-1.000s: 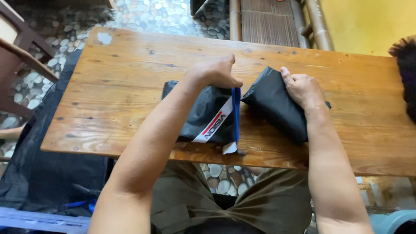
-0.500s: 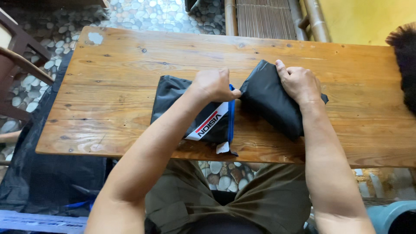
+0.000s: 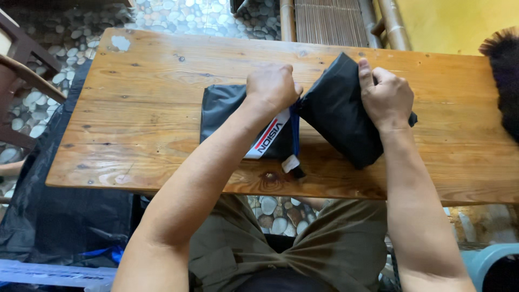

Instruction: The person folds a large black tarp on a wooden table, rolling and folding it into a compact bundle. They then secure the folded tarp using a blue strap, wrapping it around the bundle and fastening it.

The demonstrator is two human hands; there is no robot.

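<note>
In the head view, a white label panel [image 3: 268, 136] with a red stripe and dark print is showing just below the left hand [image 3: 272, 85], slanting along the folded black garment [image 3: 227, 111], and a bright blue strip [image 3: 295, 132] is running straight down from that hand's knuckles to a small white tag [image 3: 290, 163] hanging near the desk's near edge. The left hand is clenching down on the flat, folded portion of the garment, which is lying spread to that hand's left on the wooden desk [image 3: 151, 81]. The right hand [image 3: 386, 97] is gripping the bunched, raised portion of the same black fabric [image 3: 338, 116], fingers curling over its upper edge, the cloth bulging between the two hands and trailing below the right wrist. The material is looking smooth, slightly shiny and creased. Well beyond the right hand, a dark furry thing [image 3: 503, 81] is sitting at the desk's end. Left of the left forearm, black plastic sheeting [image 3: 48, 216] is lying on the pebble floor [image 3: 178, 13], with a dark wooden chair [image 3: 19, 65] farther off.
</note>
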